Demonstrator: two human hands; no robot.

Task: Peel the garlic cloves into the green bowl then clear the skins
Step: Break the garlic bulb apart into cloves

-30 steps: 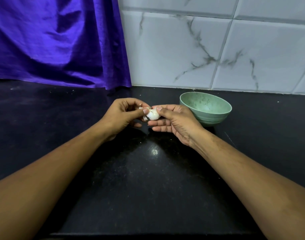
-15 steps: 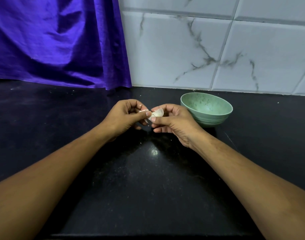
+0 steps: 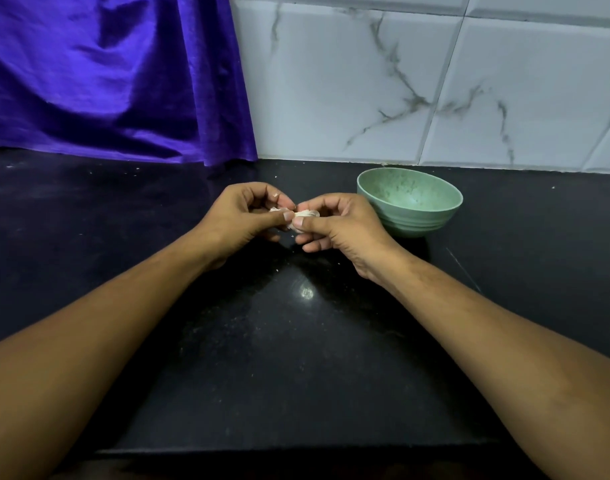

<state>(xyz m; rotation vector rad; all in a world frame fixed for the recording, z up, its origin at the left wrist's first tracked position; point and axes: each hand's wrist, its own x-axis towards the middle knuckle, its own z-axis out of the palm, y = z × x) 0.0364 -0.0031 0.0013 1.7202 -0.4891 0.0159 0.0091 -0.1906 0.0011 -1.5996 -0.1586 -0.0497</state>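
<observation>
Black glossy desk (image 3: 296, 358) against marble-look tiles (image 3: 418, 81) and purple cloth (image 3: 106, 74), both hands, left hand (image 3: 239, 216) and right hand (image 3: 338, 226), pinching a garlic clove (image 3: 305, 214) just left of the green bowl (image 3: 409, 202).

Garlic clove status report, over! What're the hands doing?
Hands: left hand and right hand both pinch the small white garlic clove. Beside it, round green bowl, no cloves seen inside. Nothing blocking.

Both forearms reach forward, wrists angled inward. Left hand (image 3: 241, 216) and right hand (image 3: 345, 226) meet with fingers curled, each pinching the garlic (image 3: 305, 214) between thumb and fingertips. Thumb tips nearly touch.
</observation>
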